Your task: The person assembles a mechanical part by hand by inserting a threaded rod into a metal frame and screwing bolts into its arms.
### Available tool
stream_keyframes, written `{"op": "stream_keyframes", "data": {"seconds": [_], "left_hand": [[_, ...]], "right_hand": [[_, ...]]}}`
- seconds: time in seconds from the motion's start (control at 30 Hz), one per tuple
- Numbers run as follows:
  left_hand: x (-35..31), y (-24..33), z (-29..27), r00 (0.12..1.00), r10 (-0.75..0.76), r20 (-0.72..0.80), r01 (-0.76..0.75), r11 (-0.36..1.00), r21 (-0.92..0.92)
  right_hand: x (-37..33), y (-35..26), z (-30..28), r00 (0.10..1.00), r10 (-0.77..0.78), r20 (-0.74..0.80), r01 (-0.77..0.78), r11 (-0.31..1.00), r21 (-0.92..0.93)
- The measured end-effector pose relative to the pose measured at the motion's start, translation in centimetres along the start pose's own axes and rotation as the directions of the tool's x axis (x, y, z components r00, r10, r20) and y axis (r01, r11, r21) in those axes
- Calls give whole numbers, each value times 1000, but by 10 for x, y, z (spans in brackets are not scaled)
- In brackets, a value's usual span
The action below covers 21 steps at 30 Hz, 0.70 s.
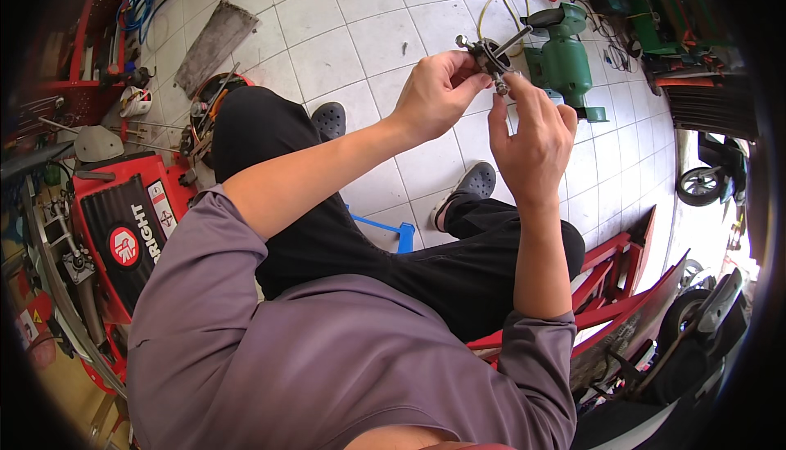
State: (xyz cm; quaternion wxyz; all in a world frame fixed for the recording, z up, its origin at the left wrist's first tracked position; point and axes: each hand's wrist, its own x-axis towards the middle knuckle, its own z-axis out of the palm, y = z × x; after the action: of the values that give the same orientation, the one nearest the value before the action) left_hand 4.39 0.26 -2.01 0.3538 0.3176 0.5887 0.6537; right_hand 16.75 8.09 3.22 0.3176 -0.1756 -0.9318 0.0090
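Note:
I sit with black trousers and dark clogs over a white tiled floor. My left hand [438, 90] is raised in front of me and grips a small dark metal part [489, 53] with a shiny round end and a short rod sticking out. My right hand [532, 135] is just below and to the right of it, its thumb and forefinger pinched on a small silver bolt [500, 85] at the underside of the part. The two hands nearly touch at the part.
A green bench grinder [565, 53] stands on the floor just beyond my hands, with a yellow cable. A red tool cart [123, 229] is at my left. A blue stool [401, 233] is under my legs. Red metal frames [622, 286] and a motorbike wheel [700, 186] lie to the right.

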Motion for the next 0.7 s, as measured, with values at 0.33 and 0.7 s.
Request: {"op": "stream_keyframes", "data": {"seconds": [0.33,0.7], "left_hand": [[2,-8,1,997,60,-49,-61,998,-16],[1,3,-2,996,82,-39,-73,978,195]], "right_hand": [[4,-4,-4,998,51,30,-51,999,16],[1,0,1,997,82,8,-82,996,44]]}}
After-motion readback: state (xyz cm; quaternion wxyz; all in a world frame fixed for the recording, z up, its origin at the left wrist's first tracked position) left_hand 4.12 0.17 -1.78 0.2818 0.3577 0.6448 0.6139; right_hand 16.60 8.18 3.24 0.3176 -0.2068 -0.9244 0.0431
